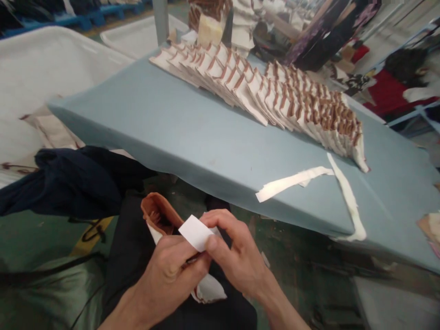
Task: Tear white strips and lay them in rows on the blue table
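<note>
One white slip in the pinching grip of the right hand, left hand seemingly around a brown-lined pouch.

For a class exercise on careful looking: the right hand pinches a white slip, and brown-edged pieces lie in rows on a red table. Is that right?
Not quite: the head view shows a blue-grey table, not a red one. The right hand does pinch a white slip, and brown-edged pieces lie in rows there.
</note>
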`<state>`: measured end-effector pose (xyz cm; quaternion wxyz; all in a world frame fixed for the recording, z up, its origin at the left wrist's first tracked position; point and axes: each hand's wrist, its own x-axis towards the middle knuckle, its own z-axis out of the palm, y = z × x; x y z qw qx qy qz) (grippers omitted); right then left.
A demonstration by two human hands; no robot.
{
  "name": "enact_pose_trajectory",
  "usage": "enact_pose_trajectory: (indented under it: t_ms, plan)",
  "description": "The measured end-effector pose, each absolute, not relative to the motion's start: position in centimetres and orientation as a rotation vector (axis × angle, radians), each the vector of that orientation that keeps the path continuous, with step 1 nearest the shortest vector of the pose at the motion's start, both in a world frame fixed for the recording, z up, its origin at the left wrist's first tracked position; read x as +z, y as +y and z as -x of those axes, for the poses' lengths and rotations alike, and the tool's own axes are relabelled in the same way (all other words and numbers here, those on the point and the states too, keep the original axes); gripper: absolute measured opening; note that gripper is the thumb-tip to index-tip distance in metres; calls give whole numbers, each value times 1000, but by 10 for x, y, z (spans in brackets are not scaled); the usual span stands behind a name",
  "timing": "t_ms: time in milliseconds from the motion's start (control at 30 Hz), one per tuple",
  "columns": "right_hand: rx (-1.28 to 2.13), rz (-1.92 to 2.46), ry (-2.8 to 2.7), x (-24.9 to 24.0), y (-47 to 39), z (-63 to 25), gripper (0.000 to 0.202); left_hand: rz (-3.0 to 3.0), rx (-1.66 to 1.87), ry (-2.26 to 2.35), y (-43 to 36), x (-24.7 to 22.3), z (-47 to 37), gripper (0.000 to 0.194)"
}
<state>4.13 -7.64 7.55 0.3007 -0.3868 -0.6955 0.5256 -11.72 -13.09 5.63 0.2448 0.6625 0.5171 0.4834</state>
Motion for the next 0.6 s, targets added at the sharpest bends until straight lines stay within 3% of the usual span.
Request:
enact_pose_trajectory:
  t_ms: [133, 400, 600]
  plan:
    - [1474, 1051, -1686, 81, -84, -23, 16, -1826, 1284, 1438, -133, 55, 115, 30]
    - [1746, 1187, -1356, 77, -86, -20, 30, -1735, 1250, 1432, -136, 56, 109, 29]
    - [1770, 1217, -1192, 70, -91, -16, 35, -1689, 1192, 1417, -137, 53, 107, 32]
